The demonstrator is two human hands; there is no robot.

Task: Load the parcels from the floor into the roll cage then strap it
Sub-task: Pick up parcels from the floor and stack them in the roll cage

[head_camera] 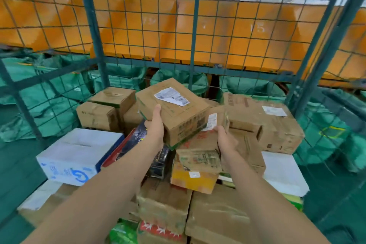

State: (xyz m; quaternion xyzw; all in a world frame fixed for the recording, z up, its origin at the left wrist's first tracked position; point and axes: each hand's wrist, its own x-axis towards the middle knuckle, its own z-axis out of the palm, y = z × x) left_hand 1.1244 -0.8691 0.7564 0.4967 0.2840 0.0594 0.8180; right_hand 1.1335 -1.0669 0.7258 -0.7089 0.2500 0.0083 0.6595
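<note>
Parcels lie heaped in the roll cage, and I hold a cardboard box tilted above the middle of the pile, its white label facing up. My left hand clasps the near-left side, thumb pressed up along the face and fingers hidden beneath. My right hand cups the near-right lower corner with its fingers curled up around it. The box looks stiff but creased. I judge it fairly light, since two hands carry it at arm's reach. The taped faces may be slick, so I would keep my hold low on opposite edges and not on the flaps. The heap below is uneven, with a white carton near left and a large brown box to the far right, so a carelessly set box could slide off.
</note>
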